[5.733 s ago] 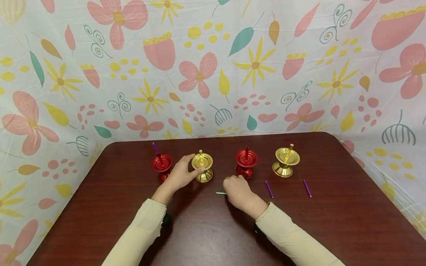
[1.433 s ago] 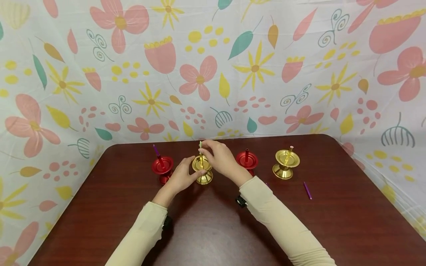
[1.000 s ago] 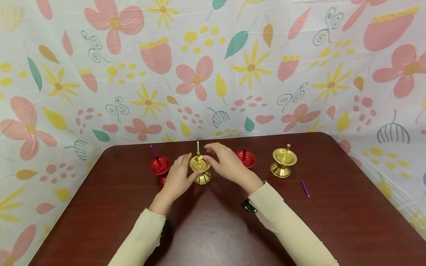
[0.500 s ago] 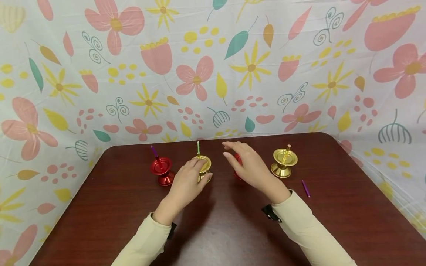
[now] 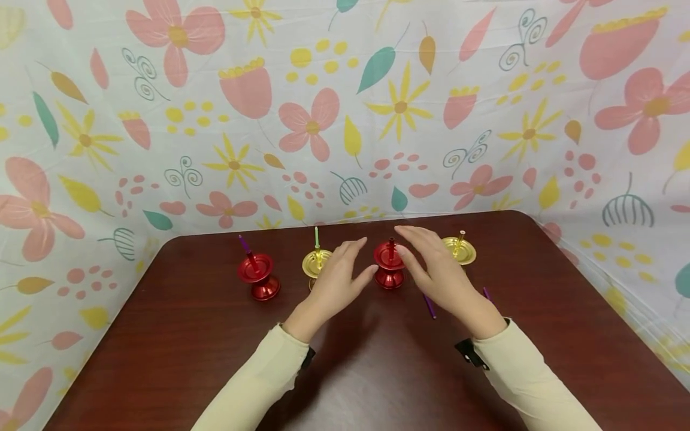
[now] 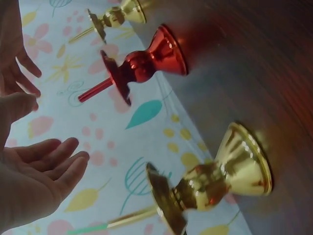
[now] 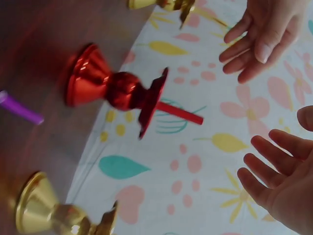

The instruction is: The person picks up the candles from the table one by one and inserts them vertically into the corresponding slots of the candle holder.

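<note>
Both hands hover with loosely extended fingers, holding nothing. My left hand (image 5: 335, 282) is left of the middle red candle holder (image 5: 389, 276), partly covering a gold candle holder (image 5: 311, 264). A thin green candle (image 5: 317, 237) stands upright in that gold holder's tube. On the other side of the middle red holder is my right hand (image 5: 439, 276), in front of another gold candle holder (image 5: 466, 252). The middle red holder's tube (image 7: 183, 113) has a bare top in the right wrist view. A purple candle (image 5: 430, 306) lies on the table by my right hand.
At the left stands another red candle holder (image 5: 265, 288), a purple candle (image 5: 244, 243) leaning in its tube. A second loose purple candle (image 5: 487, 294) is partly hidden behind my right wrist. The brown table (image 5: 188, 359) backs onto a flower-patterned cloth (image 5: 334, 54).
The green candle, earlier on the table, was set into the left gold holder by my right hand and let go. Both hands have since moved rightward, the left one leaving that holder.
</note>
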Tool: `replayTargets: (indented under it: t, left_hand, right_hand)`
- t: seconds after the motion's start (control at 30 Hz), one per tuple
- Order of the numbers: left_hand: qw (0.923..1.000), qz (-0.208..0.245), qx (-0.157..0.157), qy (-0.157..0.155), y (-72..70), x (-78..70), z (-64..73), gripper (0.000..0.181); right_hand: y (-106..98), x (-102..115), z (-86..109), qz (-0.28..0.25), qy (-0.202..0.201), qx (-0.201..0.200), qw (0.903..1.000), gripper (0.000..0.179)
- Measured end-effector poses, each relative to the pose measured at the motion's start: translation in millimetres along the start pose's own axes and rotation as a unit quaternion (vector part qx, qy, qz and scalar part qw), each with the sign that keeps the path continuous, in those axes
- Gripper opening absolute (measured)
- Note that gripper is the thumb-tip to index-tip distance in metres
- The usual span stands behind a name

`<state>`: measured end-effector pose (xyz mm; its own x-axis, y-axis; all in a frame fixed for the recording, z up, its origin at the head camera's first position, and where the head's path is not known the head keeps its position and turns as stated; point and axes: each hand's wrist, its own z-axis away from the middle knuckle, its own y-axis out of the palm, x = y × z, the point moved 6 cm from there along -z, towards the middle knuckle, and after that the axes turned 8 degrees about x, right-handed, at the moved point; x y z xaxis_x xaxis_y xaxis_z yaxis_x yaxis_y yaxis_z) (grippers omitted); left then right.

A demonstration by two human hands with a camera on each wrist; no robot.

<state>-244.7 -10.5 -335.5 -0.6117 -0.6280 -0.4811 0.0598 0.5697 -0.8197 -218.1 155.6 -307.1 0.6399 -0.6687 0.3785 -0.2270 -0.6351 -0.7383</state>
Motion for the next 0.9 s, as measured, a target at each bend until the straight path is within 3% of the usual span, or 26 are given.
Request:
replayTargets:
  t: [0.23,0.53,0.9]
  left_hand:
    - [0.9989,0.035,0.02,-0.026,16.5,3.8,-17.4,0.067]
    - [0.9943,0.053,0.066,-0.064,38.3,14.6,-31.5,0.074]
    - [0.9908,0.055,0.089,-0.086,59.1,24.7,-44.7,0.078]
  right_hand:
    - [1,-19,18.7,0.015,0.065,0.058,0.9961,0.047]
    - [5,-35,35.4,0.032,0.079,0.091,0.9922,0.05]
    - [22,-48,51.8,0.056,0.109,0.151,0.9809,0.059]
